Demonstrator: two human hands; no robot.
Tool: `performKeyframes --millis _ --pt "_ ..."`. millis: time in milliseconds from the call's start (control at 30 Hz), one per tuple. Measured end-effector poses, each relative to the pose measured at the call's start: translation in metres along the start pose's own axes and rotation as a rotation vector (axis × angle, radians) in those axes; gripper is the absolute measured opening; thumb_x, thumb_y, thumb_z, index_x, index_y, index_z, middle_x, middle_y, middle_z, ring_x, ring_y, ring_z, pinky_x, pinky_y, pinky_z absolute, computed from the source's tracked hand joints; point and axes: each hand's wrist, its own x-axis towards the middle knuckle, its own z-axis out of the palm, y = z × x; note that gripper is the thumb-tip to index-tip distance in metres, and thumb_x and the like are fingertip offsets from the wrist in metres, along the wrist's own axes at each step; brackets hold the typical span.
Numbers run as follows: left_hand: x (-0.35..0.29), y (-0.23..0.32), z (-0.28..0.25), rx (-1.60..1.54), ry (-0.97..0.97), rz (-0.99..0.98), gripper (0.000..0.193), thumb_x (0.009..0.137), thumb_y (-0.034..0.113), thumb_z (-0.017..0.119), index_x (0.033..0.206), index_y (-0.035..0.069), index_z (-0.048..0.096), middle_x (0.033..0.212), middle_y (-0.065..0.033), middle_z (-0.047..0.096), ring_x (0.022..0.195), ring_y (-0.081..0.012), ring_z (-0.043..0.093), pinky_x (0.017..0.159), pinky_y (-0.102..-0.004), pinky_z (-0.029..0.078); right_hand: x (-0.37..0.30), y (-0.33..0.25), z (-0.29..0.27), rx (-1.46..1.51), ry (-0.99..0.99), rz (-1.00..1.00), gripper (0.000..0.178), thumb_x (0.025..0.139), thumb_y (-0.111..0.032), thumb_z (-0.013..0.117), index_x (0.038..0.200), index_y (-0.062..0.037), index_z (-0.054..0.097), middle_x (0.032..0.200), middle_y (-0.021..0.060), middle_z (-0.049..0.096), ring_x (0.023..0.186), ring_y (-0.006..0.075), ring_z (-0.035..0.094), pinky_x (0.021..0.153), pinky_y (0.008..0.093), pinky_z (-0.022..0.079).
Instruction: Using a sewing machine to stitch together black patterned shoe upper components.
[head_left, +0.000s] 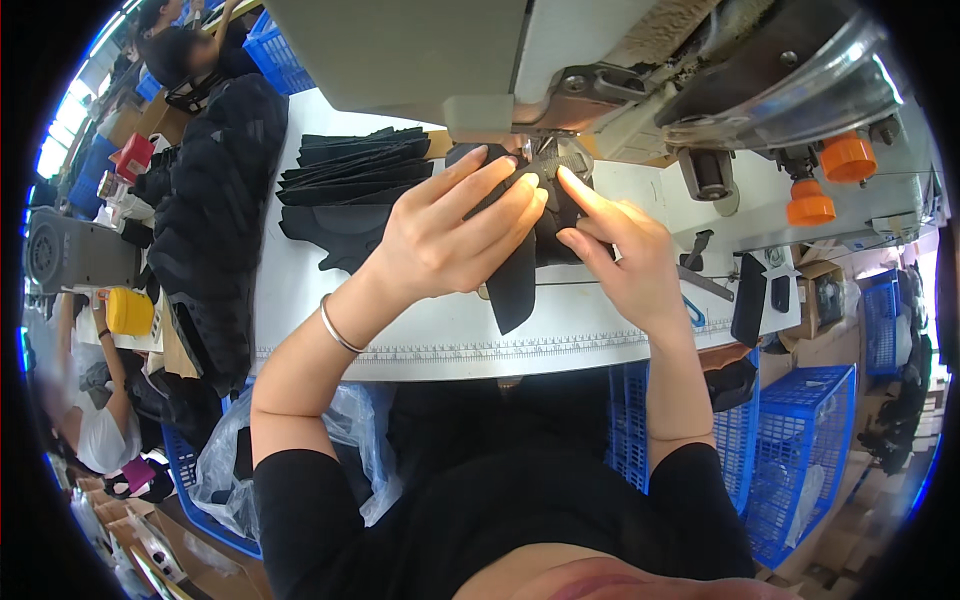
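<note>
A black fabric piece (515,285) lies under the needle area of a sewing machine (420,55), with one long strip hanging toward me. My left hand (440,235) comes from the left, its bent fingers pressed together on the piece beside the presser foot (540,148); its thumb is hidden. On the other side, my right hand (625,250) has its thumb and forefinger on the edge of the same piece, the other fingers curled. A layered stack of black cut pieces (350,175) rests on the white table (420,350) left of the machine.
A ruler strip (480,350) runs along the table's front edge. Dark pieces heap up (215,200) at the left. Blue crates (800,450) stand low on the right, and a plastic-lined blue crate (225,470) on the left. Other people work at the far left.
</note>
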Motion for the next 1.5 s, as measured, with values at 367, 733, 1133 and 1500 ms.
performKeyframes --millis 367,733,1133,1500 --pt "0.032 -0.002 -0.063 -0.283 -0.608 -0.103 0.099 0.065 0.06 0.079 0.131 -0.011 0.061 0.131 -0.0201 0.063 0.124 -0.0363 0.061 0.105 -0.0425 0.053 -0.008 0.0 0.029 0.198 0.158 0.089 0.059 0.091 -0.008 0.076 0.148 -0.009 0.059 0.071 0.0065 0.068 0.061 0.0174 0.059 0.064 0.0296 0.048" --pt "0.016 0.058 0.01 0.331 -0.095 -0.252 0.032 0.071 0.008 0.066 0.095 -0.012 0.07 0.097 -0.022 0.068 0.095 -0.0331 0.068 0.092 -0.0407 0.06 -0.01 -0.003 0.047 0.478 0.283 0.232 0.062 0.094 0.001 0.07 0.153 -0.0072 0.053 0.071 -0.0002 0.067 0.068 0.0015 0.054 0.067 0.0197 0.046" --pt "0.005 0.037 0.005 0.239 -0.056 -0.182 0.025 0.073 0.007 0.068 0.093 -0.009 0.072 0.1 -0.0195 0.07 0.096 -0.0324 0.071 0.089 -0.042 0.062 -0.008 -0.007 0.067 0.462 0.338 0.162 0.062 0.094 -0.002 0.072 0.153 -0.0064 0.054 0.069 0.0022 0.06 0.065 0.0029 0.05 0.062 0.0215 0.043" --pt "0.008 0.023 -0.001 0.077 -0.031 -0.198 0.031 0.069 0.004 0.072 0.1 -0.004 0.073 0.096 -0.0108 0.066 0.093 -0.0254 0.072 0.082 -0.0342 0.066 -0.009 -0.02 0.078 0.422 0.422 0.211 0.061 0.095 0.0 0.07 0.152 0.0001 0.05 0.073 0.0025 0.066 0.066 0.004 0.054 0.063 0.0198 0.043"
